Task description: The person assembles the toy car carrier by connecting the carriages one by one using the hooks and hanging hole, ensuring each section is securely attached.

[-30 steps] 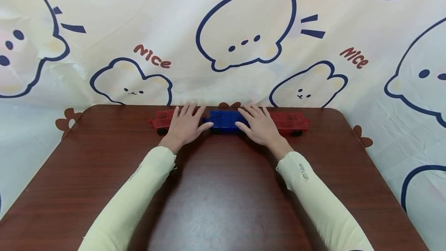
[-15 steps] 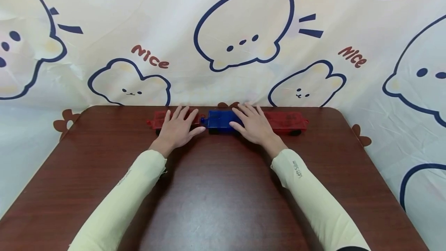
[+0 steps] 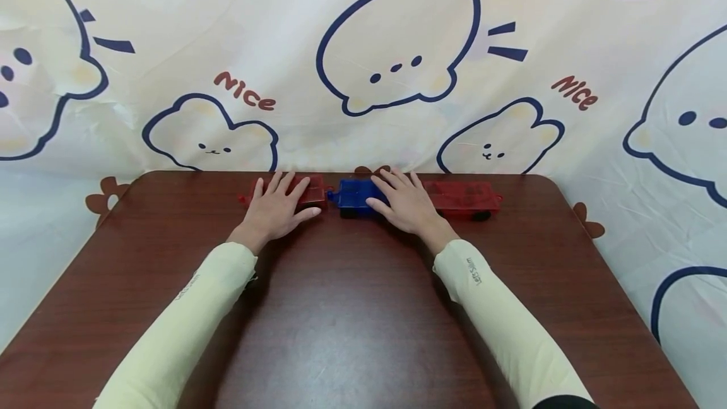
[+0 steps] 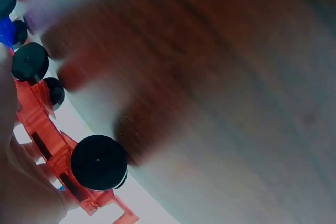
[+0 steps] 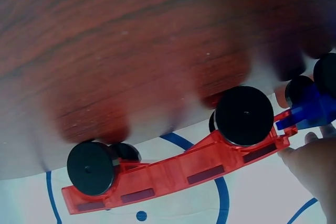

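Observation:
Three see-through plastic toy train wagons with black wheels stand in a row along the table's far edge: a left red wagon [image 3: 314, 193], a blue wagon [image 3: 353, 194] and a right red wagon [image 3: 466, 196]. Small couplings join them end to end. My left hand [image 3: 272, 210] lies palm down over the left red wagon, fingers straight and spread, hiding its left part. My right hand [image 3: 404, 202] lies likewise over the blue wagon's right end and the start of the right red wagon. In the right wrist view, black wheels [image 5: 244, 116] show under the right red wagon.
The brown wooden table [image 3: 352, 308] has a glossy top and rounded far corners. Right behind its far edge hangs a pale curtain [image 3: 363, 137] printed with cartoon animals.
Both hands have moved left along the row, uncovering the left red wagon's right end and more of the right red wagon. The wagons have stayed in nearly the same place.

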Available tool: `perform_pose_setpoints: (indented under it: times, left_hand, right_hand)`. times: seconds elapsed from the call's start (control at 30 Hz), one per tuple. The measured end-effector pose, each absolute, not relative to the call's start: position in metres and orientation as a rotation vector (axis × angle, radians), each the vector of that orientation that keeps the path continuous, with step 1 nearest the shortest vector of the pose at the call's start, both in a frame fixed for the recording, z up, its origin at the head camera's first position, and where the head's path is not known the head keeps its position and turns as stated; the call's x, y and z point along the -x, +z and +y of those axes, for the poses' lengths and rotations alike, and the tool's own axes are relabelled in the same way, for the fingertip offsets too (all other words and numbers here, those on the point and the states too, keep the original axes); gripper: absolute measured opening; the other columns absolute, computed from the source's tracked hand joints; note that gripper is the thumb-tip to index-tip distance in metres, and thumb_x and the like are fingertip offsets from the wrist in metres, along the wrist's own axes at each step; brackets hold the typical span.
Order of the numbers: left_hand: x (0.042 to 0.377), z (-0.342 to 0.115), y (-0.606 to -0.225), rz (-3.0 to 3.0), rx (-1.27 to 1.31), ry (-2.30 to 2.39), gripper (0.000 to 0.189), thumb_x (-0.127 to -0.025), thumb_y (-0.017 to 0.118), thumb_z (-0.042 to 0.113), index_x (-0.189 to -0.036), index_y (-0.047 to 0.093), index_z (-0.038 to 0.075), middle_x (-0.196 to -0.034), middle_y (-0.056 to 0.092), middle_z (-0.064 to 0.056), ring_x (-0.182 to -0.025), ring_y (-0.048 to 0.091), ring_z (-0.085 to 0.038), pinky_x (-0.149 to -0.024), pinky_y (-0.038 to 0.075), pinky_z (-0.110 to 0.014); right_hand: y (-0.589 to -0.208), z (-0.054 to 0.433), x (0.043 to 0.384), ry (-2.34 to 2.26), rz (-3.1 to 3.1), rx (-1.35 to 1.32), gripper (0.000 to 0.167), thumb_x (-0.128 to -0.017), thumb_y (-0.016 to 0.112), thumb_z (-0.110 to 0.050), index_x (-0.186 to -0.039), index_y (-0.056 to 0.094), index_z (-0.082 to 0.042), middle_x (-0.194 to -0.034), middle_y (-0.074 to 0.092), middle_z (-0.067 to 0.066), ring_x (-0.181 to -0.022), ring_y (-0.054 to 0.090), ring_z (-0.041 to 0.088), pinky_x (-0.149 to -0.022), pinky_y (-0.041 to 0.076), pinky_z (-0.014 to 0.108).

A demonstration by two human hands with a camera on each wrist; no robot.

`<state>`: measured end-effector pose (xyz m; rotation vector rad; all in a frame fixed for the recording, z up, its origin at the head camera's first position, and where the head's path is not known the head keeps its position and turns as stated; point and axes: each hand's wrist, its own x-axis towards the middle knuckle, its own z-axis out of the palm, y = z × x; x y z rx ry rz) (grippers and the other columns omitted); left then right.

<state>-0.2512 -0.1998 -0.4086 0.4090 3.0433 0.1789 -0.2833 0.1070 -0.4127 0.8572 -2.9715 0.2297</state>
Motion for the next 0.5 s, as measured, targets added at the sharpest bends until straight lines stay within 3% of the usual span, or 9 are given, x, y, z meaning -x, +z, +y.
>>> perform_pose_setpoints:
  times: [0.5]
  left_hand:
    - [0.264, -0.201, -0.411, 3.052, -0.442, 0.182, 0.09, -0.096, 0.04, 0.073, -0.162, 0.024, 0.014, -0.165, 0.018, -0.023, -0.152, 0.007, -0.046, -0.118, 0.0, -0.067]
  right_hand:
    - [-0.413, 0.097, 0.289, 0.171, -3.007, -0.854, 0.071, -0.104, 0.03, -0.064, -0.16, 0.035, -0.021, -0.165, 0.028, 0.007, -0.155, 0.013, 0.028, -0.122, 0.009, 0.057]
